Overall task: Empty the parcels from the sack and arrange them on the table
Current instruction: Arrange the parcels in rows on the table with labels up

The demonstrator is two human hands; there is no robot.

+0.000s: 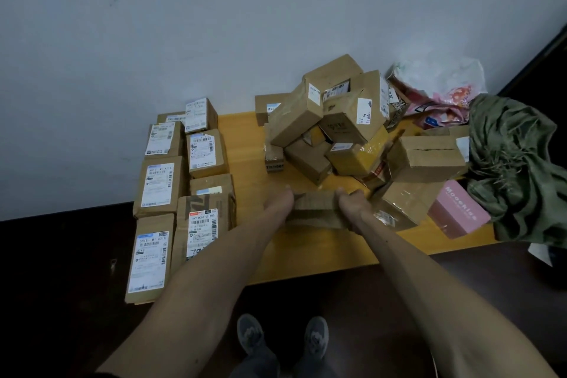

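Note:
A small brown cardboard parcel (316, 207) is held between both hands just above the yellow table (245, 163), near its middle front. My left hand (280, 201) grips its left end and my right hand (349, 199) grips its right end. Behind it rises a loose heap of cardboard parcels (331, 123). Several labelled parcels (181, 181) lie in neat rows on the table's left part. The olive green sack (515, 169) lies crumpled at the table's right edge.
A pink box (458, 213) sits at the right front by the sack. Plastic mailer bags (438, 92) lie at the back right. A grey wall stands behind the table. The floor is dark, with my shoes (282, 337) below.

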